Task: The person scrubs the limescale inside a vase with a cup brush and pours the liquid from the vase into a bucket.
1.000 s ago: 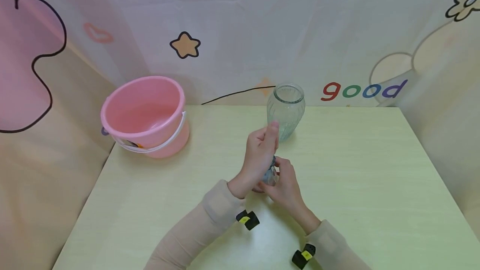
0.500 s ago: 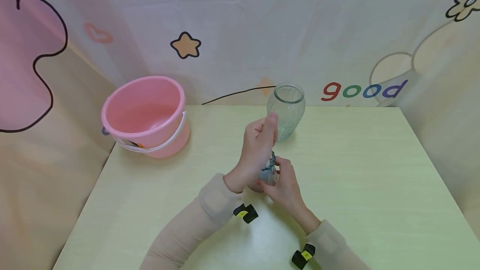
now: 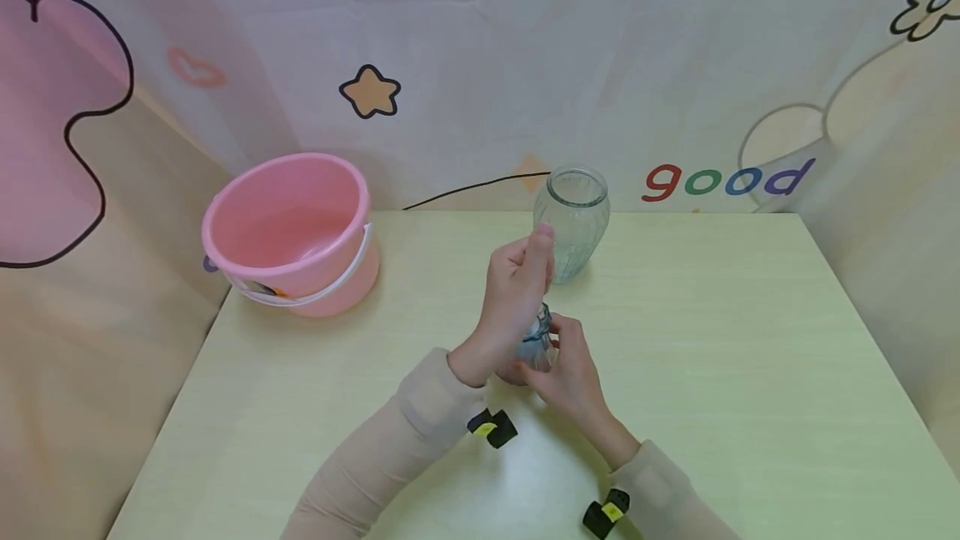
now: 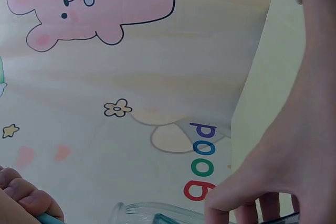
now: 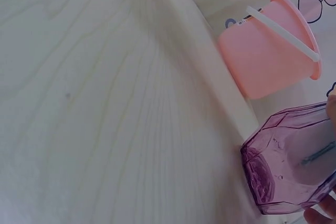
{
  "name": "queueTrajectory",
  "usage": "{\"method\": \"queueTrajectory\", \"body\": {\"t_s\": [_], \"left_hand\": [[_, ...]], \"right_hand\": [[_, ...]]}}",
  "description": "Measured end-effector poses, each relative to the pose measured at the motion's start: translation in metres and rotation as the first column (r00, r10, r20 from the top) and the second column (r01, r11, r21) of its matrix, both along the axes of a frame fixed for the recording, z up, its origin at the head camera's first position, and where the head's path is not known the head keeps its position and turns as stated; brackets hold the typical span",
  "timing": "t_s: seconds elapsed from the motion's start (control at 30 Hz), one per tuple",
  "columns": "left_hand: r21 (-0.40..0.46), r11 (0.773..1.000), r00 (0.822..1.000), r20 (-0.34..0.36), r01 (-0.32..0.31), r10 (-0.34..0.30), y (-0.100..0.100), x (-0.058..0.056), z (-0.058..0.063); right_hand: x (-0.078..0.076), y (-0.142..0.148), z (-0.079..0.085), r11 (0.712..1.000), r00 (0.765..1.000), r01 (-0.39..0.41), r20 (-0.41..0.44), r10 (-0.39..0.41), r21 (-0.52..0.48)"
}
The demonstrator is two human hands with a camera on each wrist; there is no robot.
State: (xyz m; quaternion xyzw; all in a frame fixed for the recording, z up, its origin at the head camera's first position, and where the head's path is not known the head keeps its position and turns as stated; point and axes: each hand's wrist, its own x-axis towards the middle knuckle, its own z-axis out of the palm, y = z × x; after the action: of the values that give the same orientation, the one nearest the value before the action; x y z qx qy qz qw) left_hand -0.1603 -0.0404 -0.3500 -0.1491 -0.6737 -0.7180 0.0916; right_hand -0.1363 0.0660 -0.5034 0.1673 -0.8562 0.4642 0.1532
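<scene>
My left hand [image 3: 516, 286] is raised above a glass vase [image 5: 286, 169], fingers curled round the teal handle [image 4: 49, 217] of what looks like a bottle brush. Through the vase's purple glass in the right wrist view, a pale blurred shape and a teal strip [image 5: 319, 153] show inside. Bluish glass [image 3: 536, 348] near the vase's mouth appears between my hands in the head view. My right hand [image 3: 572, 369] grips the vase from the right side, its fingertips wrapped round the glass. Most of the brush is hidden by my left hand and the vase.
A clear ribbed glass jar [image 3: 573, 223] stands upright just behind my hands. At the back left of the pale wooden table [image 3: 712, 340] is a pink bucket [image 3: 330, 298] with a white handle. A printed cloth [image 3: 465, 65] hangs behind the table.
My left hand has moved slightly up over the first half second, uncovering more of the bluish glass below it, then stayed nearly still. My right hand has kept its place.
</scene>
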Motion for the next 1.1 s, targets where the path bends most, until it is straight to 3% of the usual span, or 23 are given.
{"method": "queueTrajectory", "body": {"t_s": [0.27, 0.5, 0.77, 1.1], "left_hand": [[-0.023, 1.000, 0.999, 0.043, 0.003, -0.002, 0.002, 0.000, -0.017], [-0.017, 1.000, 0.999, 0.038, 0.011, -0.010, 0.002, 0.001, -0.021], [-0.038, 0.999, 1.000, 0.020, 0.003, -0.003, 0.000, 0.002, -0.016], [-0.007, 0.999, 0.999, -0.021, 0.038, -0.038, -0.002, 0.002, 0.005]], "right_hand": [[0.001, -0.001, 0.001, 1.000, 0.999, 0.011, -0.036, -0.011, 0.001], [0.000, -0.001, -0.001, 1.000, 0.998, 0.020, -0.055, -0.020, 0.008], [0.000, -0.002, -0.001, 1.000, 0.998, 0.022, -0.050, -0.022, 0.006], [0.002, -0.001, 0.003, 1.000, 0.999, 0.022, 0.026, -0.022, 0.009]]}}
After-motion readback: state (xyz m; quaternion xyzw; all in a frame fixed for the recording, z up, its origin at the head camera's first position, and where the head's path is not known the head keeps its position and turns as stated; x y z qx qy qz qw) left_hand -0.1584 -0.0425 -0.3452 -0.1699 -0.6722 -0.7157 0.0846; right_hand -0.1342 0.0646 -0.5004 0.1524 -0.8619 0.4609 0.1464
